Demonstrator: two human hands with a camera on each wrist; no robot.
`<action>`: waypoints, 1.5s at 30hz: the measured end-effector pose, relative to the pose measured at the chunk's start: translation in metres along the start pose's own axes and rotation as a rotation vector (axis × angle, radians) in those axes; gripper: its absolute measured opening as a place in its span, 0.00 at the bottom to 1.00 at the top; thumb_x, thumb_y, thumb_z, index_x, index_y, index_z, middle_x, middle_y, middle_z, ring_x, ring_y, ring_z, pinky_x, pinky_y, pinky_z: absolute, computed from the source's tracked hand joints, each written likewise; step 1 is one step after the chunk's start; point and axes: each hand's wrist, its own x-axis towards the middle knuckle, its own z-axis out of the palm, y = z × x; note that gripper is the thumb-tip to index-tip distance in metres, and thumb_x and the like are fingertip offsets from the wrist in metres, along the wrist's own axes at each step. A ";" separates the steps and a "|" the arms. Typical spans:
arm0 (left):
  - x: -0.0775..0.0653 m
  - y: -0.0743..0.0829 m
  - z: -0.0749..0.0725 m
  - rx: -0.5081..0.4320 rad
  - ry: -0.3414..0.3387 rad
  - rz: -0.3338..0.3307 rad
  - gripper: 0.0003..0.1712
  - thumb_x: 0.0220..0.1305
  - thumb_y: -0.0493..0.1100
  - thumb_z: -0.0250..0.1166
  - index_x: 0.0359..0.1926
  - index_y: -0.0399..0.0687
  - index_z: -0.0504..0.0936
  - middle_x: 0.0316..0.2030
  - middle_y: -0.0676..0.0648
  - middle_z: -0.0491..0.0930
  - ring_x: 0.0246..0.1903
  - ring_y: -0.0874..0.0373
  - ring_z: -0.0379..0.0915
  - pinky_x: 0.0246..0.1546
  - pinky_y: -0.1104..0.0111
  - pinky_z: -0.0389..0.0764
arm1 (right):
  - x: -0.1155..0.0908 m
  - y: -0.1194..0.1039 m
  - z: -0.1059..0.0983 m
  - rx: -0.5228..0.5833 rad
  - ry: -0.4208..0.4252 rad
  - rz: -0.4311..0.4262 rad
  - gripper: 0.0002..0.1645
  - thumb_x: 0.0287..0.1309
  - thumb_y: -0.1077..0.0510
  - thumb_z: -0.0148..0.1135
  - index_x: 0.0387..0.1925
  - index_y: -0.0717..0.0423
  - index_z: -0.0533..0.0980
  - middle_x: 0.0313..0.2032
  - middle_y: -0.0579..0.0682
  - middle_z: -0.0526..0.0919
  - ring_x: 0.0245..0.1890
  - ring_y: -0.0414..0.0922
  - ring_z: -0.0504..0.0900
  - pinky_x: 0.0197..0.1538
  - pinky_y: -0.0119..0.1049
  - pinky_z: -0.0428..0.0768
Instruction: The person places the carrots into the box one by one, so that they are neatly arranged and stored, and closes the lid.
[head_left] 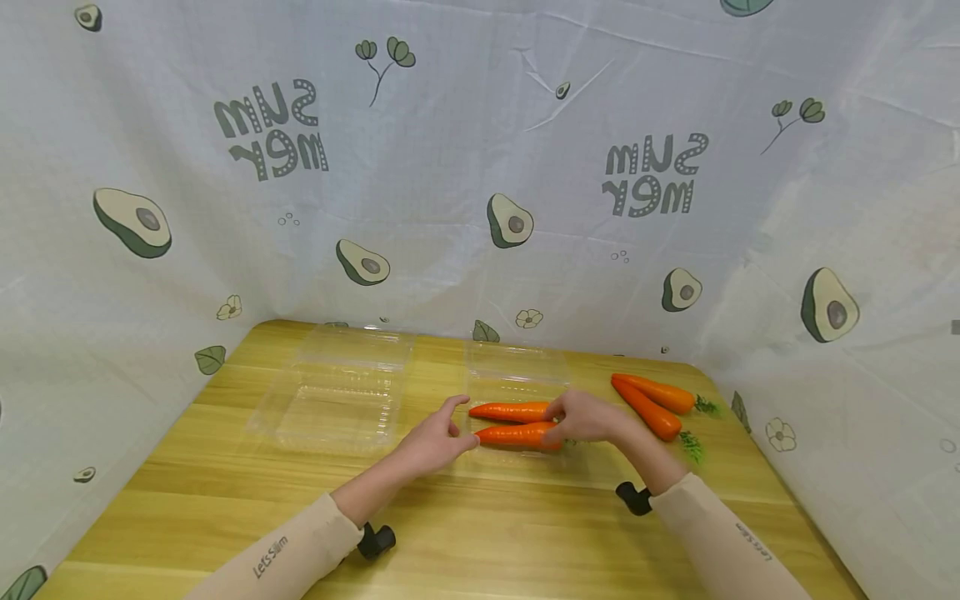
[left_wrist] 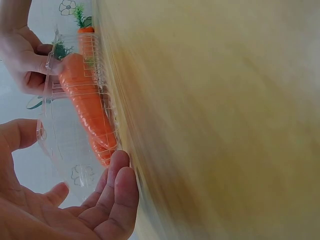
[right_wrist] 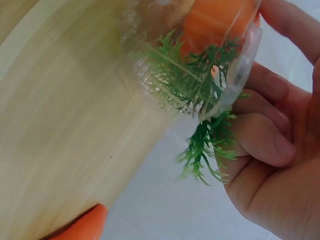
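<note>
Two orange carrots with green leafy tops lie side by side in a clear plastic clamshell box (head_left: 517, 387), tips pointing left. The near carrot (head_left: 517, 434) and the far carrot (head_left: 510, 411) have their thick ends under my right hand (head_left: 588, 415). That hand grips the near carrot's thick end, its fingers curled beside the box rim and the leaves (right_wrist: 205, 145). My left hand (head_left: 433, 440) is at the box's left end, thumb and fingers spread apart around the carrot tips. In the left wrist view its fingertips (left_wrist: 122, 175) are right by the box's lower edge.
A second open clear clamshell box (head_left: 337, 412) stands on the wooden table at left. Two more leafy carrots (head_left: 648, 408) lie crossed at right. A white printed curtain (head_left: 450, 167) encloses the table's back and sides.
</note>
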 end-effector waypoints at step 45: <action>-0.003 0.010 0.001 -0.001 0.035 -0.029 0.44 0.65 0.53 0.67 0.77 0.53 0.59 0.56 0.37 0.75 0.43 0.48 0.76 0.35 0.57 0.76 | 0.004 -0.016 0.008 -0.146 0.122 0.020 0.14 0.53 0.55 0.74 0.43 0.54 0.87 0.43 0.48 0.87 0.34 0.42 0.77 0.44 0.43 0.80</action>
